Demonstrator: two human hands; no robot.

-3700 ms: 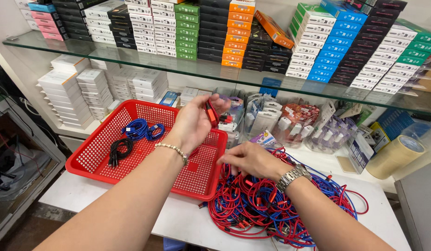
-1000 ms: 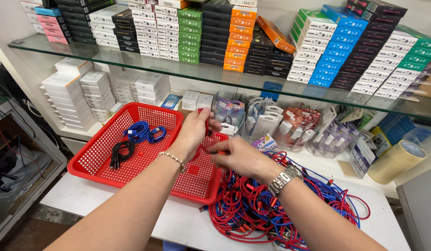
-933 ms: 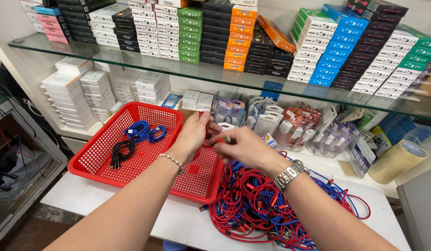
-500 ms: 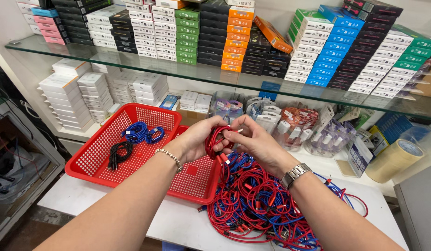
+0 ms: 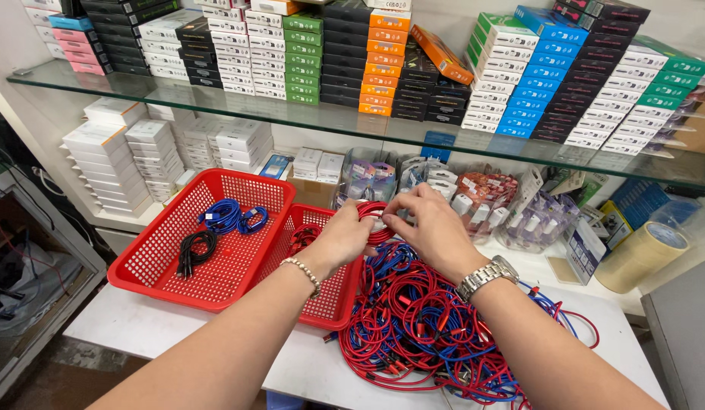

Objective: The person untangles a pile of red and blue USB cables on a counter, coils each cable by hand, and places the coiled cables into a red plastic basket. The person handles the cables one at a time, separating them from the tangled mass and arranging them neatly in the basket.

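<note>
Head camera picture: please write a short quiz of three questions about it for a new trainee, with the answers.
1. True or false: both hands hold a red cable loop.
2. Which cables lie in the big red basket? A) blue and black B) green C) white
3. Where is the tangled cable pile?

Key:
1. True: left hand and right hand hold the red cable loop.
2. A: blue coils, black coil, big red basket.
3. Cable pile: on the white table, right of the baskets.

My left hand (image 5: 343, 239): pinches a red cable coil (image 5: 374, 220).
My right hand (image 5: 430, 224): fingers on the same coil.
Below: tangled pile of red and blue cables (image 5: 428, 334).
Left: red basket (image 5: 170, 262) holding blue coils (image 5: 231, 216) and a black coil (image 5: 194, 247).
</note>
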